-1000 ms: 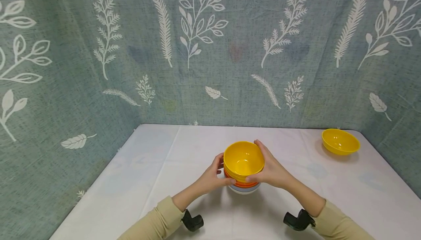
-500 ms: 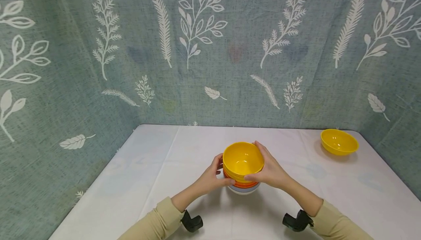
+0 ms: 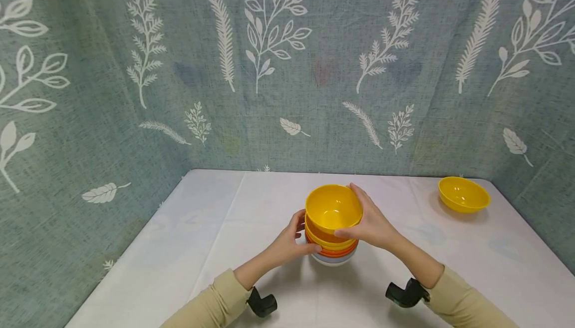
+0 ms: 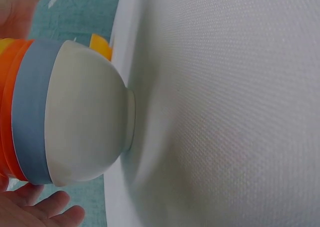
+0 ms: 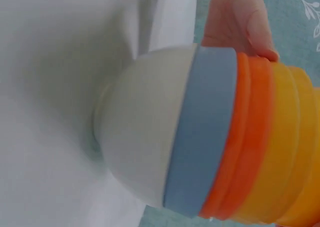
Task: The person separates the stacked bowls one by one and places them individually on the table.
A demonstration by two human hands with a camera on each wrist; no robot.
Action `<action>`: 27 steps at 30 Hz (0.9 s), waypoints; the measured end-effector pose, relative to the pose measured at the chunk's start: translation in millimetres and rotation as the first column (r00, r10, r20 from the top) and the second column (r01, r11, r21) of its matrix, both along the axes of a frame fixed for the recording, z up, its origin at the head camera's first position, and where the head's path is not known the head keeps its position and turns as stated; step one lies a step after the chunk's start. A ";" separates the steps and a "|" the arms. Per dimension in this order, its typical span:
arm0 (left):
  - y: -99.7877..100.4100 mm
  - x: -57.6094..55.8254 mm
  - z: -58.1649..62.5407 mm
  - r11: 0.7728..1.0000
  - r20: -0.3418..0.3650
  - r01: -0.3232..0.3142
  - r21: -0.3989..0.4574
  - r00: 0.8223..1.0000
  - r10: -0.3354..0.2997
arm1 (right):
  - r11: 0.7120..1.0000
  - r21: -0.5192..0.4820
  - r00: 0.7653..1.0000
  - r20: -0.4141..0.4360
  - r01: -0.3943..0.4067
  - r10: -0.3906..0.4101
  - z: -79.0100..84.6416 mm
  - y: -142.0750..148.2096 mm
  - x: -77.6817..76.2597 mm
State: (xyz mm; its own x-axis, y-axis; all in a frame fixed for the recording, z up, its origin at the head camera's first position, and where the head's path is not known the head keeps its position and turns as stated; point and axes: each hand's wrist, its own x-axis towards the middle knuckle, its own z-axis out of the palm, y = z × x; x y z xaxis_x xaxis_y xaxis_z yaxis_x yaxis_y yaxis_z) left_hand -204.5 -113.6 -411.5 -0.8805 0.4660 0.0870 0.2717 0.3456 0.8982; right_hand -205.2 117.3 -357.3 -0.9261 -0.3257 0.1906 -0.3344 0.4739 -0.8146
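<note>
A stack of nested bowls stands on the white table: a white bowl [image 4: 85, 112] at the bottom, a blue-grey bowl [image 4: 32, 112] in it, then orange bowls [image 5: 245, 142] and yellow bowls [image 5: 280, 147]. My left hand [image 3: 287, 244] holds the stack's left side, thumb at the front near the orange rims and fingers round the back. With thumb and fingers my right hand [image 3: 376, 225] grips the topmost yellow bowl [image 3: 334, 208] by its right rim. That bowl sits raised and slightly tilted above the yellow rim below, its base still overlapping the stack.
Another yellow bowl [image 3: 464, 194], wider and shallower, stands at the table's back right. The white cloth-covered table [image 3: 251, 203] ends at a grey-green leaf-print curtain [image 3: 287, 93] behind and at both sides. Black wrist mounts [image 3: 408, 293] sit on both forearms.
My right hand has moved up a little with the top yellow bowl, opening a gap that shows the yellow bowl under it. The left hand and the lower stack stay in place.
</note>
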 end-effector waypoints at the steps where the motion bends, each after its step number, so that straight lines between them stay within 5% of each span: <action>1: 0.0 0.1 0.3 1.000 0.004 0.000 0.002 1.000 0.000 | 1.000 0.004 1.000 -0.002 0.004 -0.004 1.7 0.9 -1.1; 20: -0.7 -0.3 3.1 1.000 -0.005 0.014 -0.012 1.000 -0.014 | 0.995 -0.009 0.995 0.023 0.096 -0.096 26.5 19.0 -20.8; 27: 1.6 14.3 28.1 1.000 0.022 0.026 -0.004 0.999 -0.026 | 0.990 0.009 0.989 0.058 0.138 -0.138 28.4 28.1 -31.3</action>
